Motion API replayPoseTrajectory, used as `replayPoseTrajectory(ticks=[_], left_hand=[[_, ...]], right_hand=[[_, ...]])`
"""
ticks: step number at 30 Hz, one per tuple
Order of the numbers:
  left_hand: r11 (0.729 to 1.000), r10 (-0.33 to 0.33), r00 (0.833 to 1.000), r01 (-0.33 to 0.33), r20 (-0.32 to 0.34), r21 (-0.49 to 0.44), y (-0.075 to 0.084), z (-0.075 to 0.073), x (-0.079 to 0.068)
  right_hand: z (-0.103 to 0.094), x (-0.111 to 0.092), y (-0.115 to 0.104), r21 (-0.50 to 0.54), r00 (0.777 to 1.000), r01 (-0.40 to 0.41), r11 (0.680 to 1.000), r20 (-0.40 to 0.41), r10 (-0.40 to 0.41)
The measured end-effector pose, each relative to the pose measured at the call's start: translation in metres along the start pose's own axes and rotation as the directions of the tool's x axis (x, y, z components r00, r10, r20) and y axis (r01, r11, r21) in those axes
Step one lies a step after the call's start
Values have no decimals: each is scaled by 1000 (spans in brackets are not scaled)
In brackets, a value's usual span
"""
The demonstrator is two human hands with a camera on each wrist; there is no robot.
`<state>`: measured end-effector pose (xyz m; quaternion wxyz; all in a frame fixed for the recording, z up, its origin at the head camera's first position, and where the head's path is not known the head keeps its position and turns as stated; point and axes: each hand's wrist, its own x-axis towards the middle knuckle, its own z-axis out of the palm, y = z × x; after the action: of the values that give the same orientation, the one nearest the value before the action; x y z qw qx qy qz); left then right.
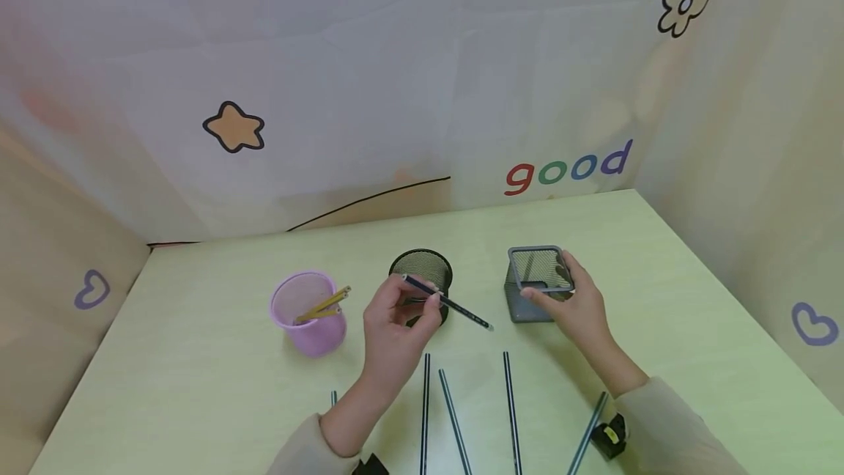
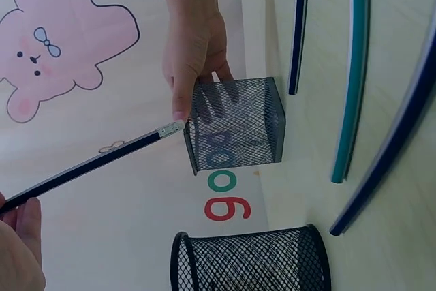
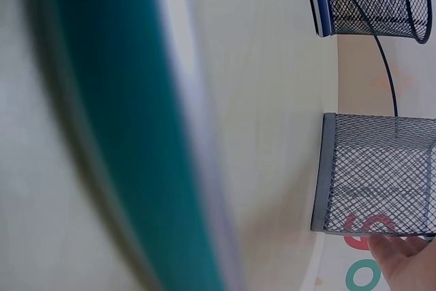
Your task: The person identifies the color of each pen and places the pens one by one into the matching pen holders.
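The person's left hand [image 1: 395, 332] has a slim dark pencil [image 1: 464, 311] pinched between thumb and fingers, held up in the air in front of the black round mesh cup [image 1: 422, 264], which it partly crosses from where I stand. The pencil's shaft is navy, close to black, straight and glossy, slanting down to the right; that lower end carries a silvery metal band and a small whitish eraser, pointing to the side of the grey square mesh holder [image 1: 530, 308] and apart from it. The right hand [image 1: 585, 306] grips that holder, thumb at the near rim, the other fingers around its right side and showing through the see-through mesh. Its base is solid grey. To the left stands a pinkish-purple cup [image 1: 318, 339] with yellow pencils [image 1: 323, 308] leaning inside. Nearer the person, navy and teal pencils [image 1: 455, 420] lie spread on the pale table [image 1: 198, 358].
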<state>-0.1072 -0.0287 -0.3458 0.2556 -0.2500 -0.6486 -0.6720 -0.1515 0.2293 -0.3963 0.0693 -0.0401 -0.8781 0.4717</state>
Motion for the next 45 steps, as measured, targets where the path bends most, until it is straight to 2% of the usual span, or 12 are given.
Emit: replayPoseTrajectory(ticks=[5,13,30,38,45], left_hand=[[1000,-17,999,17,-28,-17,1,8,5],[998,-4,996,-1,-86,-59,0,22,13],[996,-29,993,20,-115,-81,-4,48,28],[996,-27,995,18,-98,-84,-15,63,26],[997,2,996,-8,-85,-73,-27,71,20]], right_hand=[[-1,-1,0,5,1000,4,1000,1,-4],[-3,-1,0,12,1000,7,1000,2,-7],[-3,1,2,18,1000,-1,1000,13,1],[-3,1,3,19,1000,0,1000,8,0],[-4,2,3,33,1000,11,999,7,-12]])
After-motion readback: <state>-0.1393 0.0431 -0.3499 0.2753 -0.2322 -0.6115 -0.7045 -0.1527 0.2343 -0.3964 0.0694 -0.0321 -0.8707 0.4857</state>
